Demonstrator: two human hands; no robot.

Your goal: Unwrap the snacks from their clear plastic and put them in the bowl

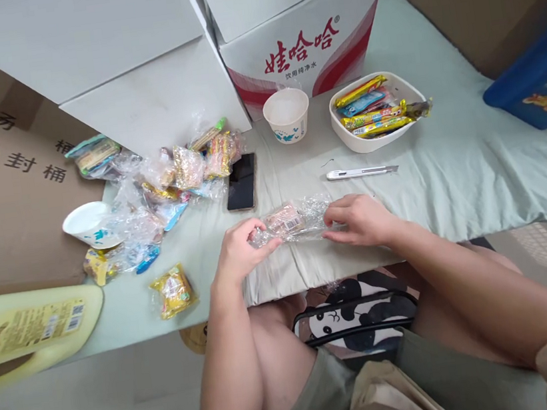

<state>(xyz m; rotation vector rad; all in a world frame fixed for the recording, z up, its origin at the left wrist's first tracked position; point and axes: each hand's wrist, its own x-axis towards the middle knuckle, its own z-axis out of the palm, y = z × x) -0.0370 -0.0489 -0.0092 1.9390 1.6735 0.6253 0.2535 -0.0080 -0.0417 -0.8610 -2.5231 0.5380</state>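
A small pinkish packaged snack [284, 219] lies inside clear plastic wrap [315, 213] at the near edge of the cloth-covered table. My left hand [245, 247] pinches the wrap's left end, thumb toward me. At the other end, my right hand [357, 219] grips the loose plastic with bent fingers. A barcode shows on the snack's upper face. Beyond my right hand lies a white utility knife [362, 172], its blade tip pointing right. A dark phone [241, 182] rests past my left hand. Off to the left sits a yellow wrapped snack [173, 291].
A white bowl [368, 140] holds several stick-shaped snack packs. Near it stands a paper cup [287, 117]; another cup [92, 225] tilts by a pile of wrapped snacks [188, 166]. White cartons [305, 59] line the back. A yellow container [32, 327] and blue one [538, 89] flank the table.
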